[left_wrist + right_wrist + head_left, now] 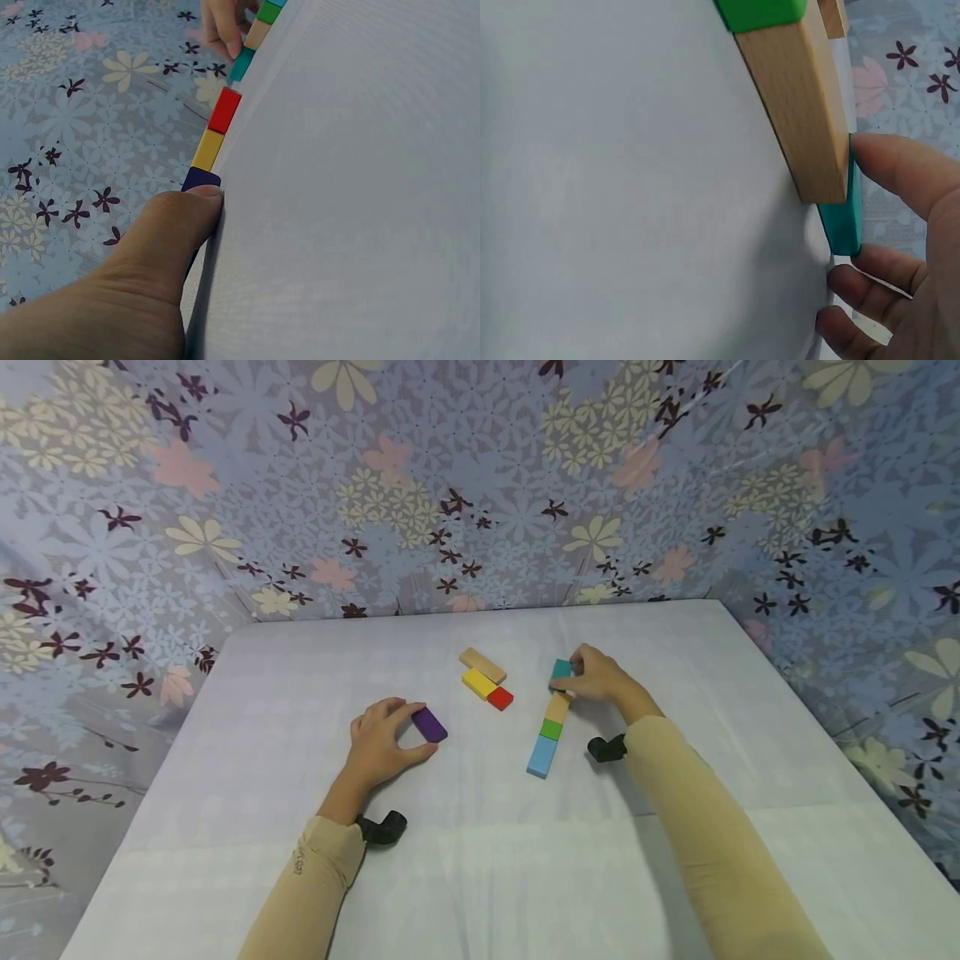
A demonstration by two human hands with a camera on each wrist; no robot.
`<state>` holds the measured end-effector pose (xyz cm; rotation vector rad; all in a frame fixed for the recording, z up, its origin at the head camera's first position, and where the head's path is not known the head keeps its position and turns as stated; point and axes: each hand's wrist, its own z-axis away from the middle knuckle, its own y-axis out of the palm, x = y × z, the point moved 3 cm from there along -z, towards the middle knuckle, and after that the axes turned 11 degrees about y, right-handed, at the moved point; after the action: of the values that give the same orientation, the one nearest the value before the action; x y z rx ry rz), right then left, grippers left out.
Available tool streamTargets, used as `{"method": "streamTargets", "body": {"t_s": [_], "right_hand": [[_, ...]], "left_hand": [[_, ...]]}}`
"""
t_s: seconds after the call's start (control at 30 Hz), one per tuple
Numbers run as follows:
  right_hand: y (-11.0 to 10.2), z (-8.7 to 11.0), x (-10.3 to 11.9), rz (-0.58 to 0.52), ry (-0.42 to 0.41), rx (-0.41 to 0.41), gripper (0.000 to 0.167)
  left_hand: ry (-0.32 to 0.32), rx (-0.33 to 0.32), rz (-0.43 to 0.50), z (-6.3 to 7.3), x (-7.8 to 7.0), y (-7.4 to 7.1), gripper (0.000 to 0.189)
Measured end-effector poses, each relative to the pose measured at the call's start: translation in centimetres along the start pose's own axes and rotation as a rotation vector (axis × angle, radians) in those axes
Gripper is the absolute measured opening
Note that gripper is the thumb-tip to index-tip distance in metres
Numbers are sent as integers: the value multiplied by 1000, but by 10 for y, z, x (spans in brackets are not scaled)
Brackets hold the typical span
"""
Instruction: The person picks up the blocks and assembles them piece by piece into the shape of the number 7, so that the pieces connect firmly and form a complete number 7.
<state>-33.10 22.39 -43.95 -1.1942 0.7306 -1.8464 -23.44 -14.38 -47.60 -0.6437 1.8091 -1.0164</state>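
My left hand [378, 745] pinches a purple block [430, 725] by its ends, thumb at the near end and a fingertip at the far end. In the left wrist view the thumb covers much of that block. My right hand [600, 677] holds a teal block [561, 672] between thumb and finger, as the right wrist view also shows. The teal block is at the far end of a row made of a wooden block [557, 707], a green block [552, 729] and a light blue block [542, 756].
Between the hands lie a plain wooden block [483, 665], a yellow block [478, 683] and a red block [500, 697], close together. A white cloth covers the table [465, 860]. Floral fabric [480, 485] hangs behind it and at the sides.
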Motion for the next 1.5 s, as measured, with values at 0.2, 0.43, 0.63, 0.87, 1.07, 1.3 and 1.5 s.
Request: {"method": "streamTargets", "body": {"t_s": [0.2, 0.43, 0.63, 0.87, 1.07, 1.3, 1.5], "right_hand": [[-3, 5, -6, 4, 4, 13, 74], [-5, 7, -9, 44, 19, 3, 70], [-5, 9, -9, 48, 4, 1, 69], [-6, 8, -12, 28, -33, 8, 68], [-5, 6, -16, -1, -68, -3, 64], [-4, 2, -20, -12, -60, -17, 62], [-4, 2, -19, -17, -40, -12, 60]], "left_hand": [[0, 6, -4, 0, 0, 0, 71], [-1, 1, -5, 0, 0, 0, 72], [-1, 3, -9, 0, 1, 0, 72], [6, -5, -13, 0, -1, -2, 71], [2, -4, -16, 0, -3, -4, 72], [-8, 5, -15, 0, -2, -3, 71], [-4, 7, -16, 0, -2, -1, 71]]}}
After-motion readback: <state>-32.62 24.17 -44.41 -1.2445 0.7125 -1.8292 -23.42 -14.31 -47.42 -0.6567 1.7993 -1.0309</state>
